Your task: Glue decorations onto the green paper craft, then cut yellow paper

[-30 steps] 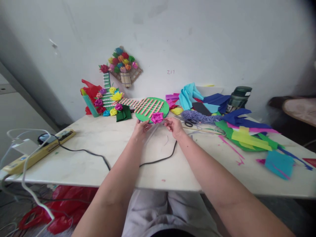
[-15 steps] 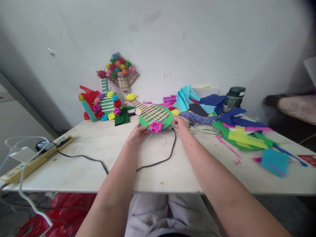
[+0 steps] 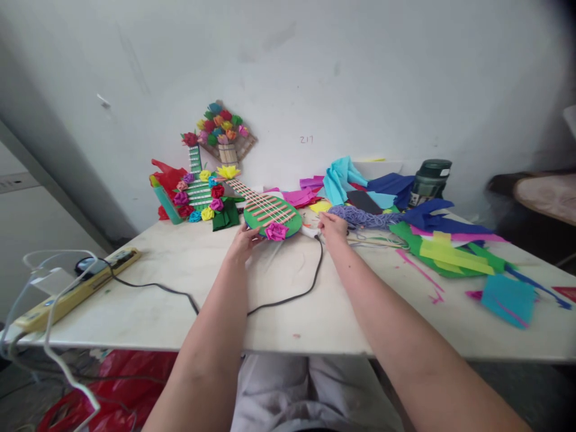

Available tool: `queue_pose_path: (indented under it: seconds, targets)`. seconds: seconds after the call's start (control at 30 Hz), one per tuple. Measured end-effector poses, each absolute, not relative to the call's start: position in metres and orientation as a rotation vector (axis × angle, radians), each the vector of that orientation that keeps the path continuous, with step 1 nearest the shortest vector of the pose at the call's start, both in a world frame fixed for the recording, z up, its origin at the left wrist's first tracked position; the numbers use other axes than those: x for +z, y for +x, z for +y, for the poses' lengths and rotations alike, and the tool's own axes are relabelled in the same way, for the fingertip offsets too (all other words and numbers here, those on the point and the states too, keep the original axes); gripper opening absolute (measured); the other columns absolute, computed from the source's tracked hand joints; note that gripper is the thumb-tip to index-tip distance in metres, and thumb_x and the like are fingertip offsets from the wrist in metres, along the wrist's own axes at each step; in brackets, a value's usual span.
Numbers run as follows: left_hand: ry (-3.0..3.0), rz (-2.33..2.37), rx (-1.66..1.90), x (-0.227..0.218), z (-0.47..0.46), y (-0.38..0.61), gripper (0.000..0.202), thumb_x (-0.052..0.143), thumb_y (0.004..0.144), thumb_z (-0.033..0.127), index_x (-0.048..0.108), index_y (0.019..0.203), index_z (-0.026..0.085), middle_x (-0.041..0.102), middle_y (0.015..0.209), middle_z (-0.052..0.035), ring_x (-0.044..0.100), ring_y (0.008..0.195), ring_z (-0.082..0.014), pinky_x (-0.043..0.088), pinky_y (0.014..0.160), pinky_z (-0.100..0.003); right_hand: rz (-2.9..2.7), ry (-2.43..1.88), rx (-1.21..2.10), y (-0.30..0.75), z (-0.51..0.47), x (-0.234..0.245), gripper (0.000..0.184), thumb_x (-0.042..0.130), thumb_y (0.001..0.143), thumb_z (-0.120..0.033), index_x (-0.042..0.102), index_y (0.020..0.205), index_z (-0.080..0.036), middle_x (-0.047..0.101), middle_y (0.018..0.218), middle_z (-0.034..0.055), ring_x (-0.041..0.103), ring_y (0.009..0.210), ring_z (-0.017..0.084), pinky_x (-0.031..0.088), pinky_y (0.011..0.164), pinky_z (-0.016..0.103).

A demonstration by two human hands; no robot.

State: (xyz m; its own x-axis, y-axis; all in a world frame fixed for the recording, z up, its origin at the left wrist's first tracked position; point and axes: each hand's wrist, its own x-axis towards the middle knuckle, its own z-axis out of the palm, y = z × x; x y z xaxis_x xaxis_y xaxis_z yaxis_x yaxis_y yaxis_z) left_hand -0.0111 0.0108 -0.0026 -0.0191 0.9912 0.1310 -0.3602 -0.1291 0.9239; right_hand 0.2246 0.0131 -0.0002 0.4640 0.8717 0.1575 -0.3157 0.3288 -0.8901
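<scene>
Reaching forward over the white table (image 3: 180, 282), both hands are well apart from each other, with the green disc (image 3: 288, 223) between them. The left hand (image 3: 240, 243) has its fingertips at the near left rim of this disc; whether they pinch the rim or only touch it, I cannot tell. The disc lies on the table just beyond the left hand, with pink strips woven across it and a pink paper flower (image 3: 276, 231) at its near edge, just to the right of the left fingertips.

The right hand (image 3: 333, 227) lies with bent fingers beside a small white piece (image 3: 310, 231), at which the black cable (image 3: 288, 297) ends. The cable runs back between the two forearms. If the fingers close on the white piece is not clear (it is too small to judge).

Just beyond the right hand lies purple yarn (image 3: 360, 215), and farther right are loose sheets of coloured paper (image 3: 450, 252) and a dark green jar (image 3: 429, 180); its label is too small to read. Beyond the left hand stand finished paper-flower crafts (image 3: 202, 192) against the wall. On the wall, above and between the hands, small writing (image 3: 306, 139) reads "217". Far to the left of the left hand lies a yellow power strip (image 3: 72, 288).
</scene>
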Motion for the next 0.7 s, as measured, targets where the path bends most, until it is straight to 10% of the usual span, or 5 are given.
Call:
queue_pose_path:
  seconds: [0.7]
  targets:
    - [0.897,1.016,1.639,-0.007,0.037,-0.062,0.036,0.065,0.058,0.011,0.052,0.09,0.022,0.057,0.065,0.0054,0.051,0.047,-0.0067,0.053,0.065,-0.031,-0.814,-0.95,0.799,0.221,0.025,-0.02,0.02,0.06,0.064,-0.036,0.058,0.064,-0.016,0.045,0.039,-0.0063,0.035,0.035,0.007,0.024,0.038,0.021]
